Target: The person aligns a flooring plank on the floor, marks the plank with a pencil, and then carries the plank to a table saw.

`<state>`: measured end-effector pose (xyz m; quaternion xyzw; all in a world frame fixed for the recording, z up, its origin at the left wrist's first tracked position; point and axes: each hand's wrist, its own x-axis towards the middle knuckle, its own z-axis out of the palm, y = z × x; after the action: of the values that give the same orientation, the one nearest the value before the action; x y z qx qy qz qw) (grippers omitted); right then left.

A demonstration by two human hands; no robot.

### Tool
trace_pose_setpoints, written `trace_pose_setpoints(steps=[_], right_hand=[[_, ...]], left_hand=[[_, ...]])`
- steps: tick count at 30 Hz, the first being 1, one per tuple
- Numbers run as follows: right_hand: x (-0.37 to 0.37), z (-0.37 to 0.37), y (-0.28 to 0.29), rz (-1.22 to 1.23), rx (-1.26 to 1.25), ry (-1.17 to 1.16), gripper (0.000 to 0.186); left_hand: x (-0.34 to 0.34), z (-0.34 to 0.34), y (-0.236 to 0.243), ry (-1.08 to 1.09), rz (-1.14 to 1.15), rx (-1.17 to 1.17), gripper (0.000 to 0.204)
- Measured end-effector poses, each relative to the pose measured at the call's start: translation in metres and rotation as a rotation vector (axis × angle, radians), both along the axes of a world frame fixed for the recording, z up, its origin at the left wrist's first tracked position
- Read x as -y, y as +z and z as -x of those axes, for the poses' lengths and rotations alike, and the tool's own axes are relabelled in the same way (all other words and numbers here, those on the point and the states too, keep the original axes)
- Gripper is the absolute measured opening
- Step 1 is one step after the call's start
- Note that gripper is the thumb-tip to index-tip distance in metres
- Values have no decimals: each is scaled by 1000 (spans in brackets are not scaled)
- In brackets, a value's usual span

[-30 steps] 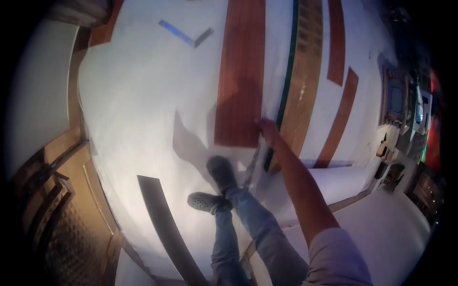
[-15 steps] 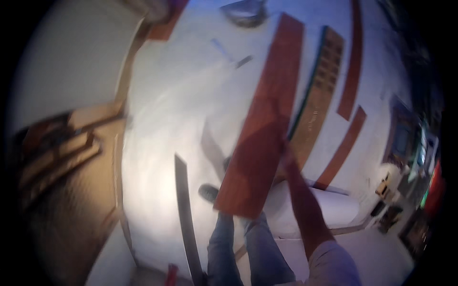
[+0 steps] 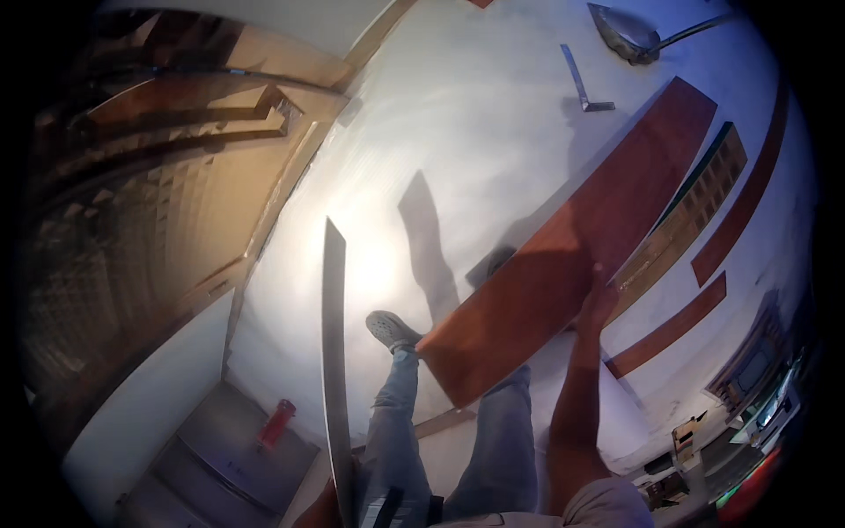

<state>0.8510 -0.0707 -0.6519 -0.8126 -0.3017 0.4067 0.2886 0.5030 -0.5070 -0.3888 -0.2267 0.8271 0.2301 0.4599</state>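
Observation:
My right hand (image 3: 600, 297) grips the right edge of a long red-brown wooden board (image 3: 528, 290), which slants up and to the right in front of my legs. Its near end hangs over my shins, above the floor. On the left a long narrow grey strip (image 3: 334, 317) stands nearly upright. My left forearm (image 3: 321, 509) reaches its lower end, where my left hand is mostly hidden; the strip appears held there. A wooden panel (image 3: 664, 246) with a green edge and a grid pattern lies just right of the board.
Two red-brown strips (image 3: 748, 202) (image 3: 669, 326) lie on the floor farther right. A metal square (image 3: 581, 88) and a grey pan-shaped thing (image 3: 627, 37) are at the far side. A red cylinder (image 3: 277, 423) stands lower left; wooden framing (image 3: 202, 123) is upper left.
My view has turned, so the floor things sit farther right. The board now slants more to the right, still in my right hand. The narrow strip has stayed at my left side.

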Motion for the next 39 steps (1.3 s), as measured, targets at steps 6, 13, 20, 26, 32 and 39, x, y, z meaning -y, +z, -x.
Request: trace_pose_setpoints(steps=[6, 13, 20, 26, 32, 39], right_hand=[[114, 122, 52, -25, -21, -103, 46], [227, 270, 21, -24, -124, -34, 35], [245, 384, -43, -129, -393, -100, 32], [265, 459, -124, -51, -411, -59, 31], [281, 543, -178, -202, -354, 69, 24], [347, 459, -386, -628, 445, 1100, 14]], left_hand=[[64, 55, -7, 30, -38, 7, 65], [149, 124, -48, 54, -4, 71, 65], [192, 146, -105, 89, 60, 171, 66], [209, 159, -147, 104, 87, 229, 66], [219, 151, -167, 181, 114, 244, 67], [213, 174, -170, 86, 106, 292, 67]])
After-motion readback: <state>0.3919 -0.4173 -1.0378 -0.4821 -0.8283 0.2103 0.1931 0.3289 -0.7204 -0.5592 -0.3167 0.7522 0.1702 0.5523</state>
